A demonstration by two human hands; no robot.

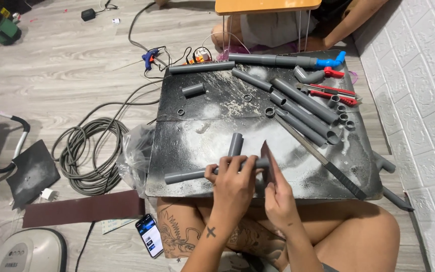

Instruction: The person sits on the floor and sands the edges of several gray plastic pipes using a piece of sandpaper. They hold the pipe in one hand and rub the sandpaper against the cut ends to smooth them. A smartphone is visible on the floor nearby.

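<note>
At the near edge of the black board (187,126), down by the person's crossed legs, this is how things stand:

Grey pipe (187,175): lies flat and nearly level along the board's near edge; its left end sticks out free, well past the fingers, and its right end sits at the sandpaper.

Left hand (233,182): fingers curled over the pipe's right half, closed around it and pressing it to the board.

Right hand (278,199): pinched shut on a dark brown piece of sandpaper (268,162), held upright against the pipe's right end, just beside the left hand.

Short pipe (235,144): lies just behind the held one, pointing away from the person; I cannot tell if the two touch.

Long file (323,160): lies on a slant to the right of the hands, clear of them.

Far side of board: a bundle of longer grey pipes (305,108), small grey rings and red-handled cutters (336,93).

Floor, left: a coiled grey cable (89,153), a strip of brown sandpaper (81,209) and a phone (149,235).
</note>
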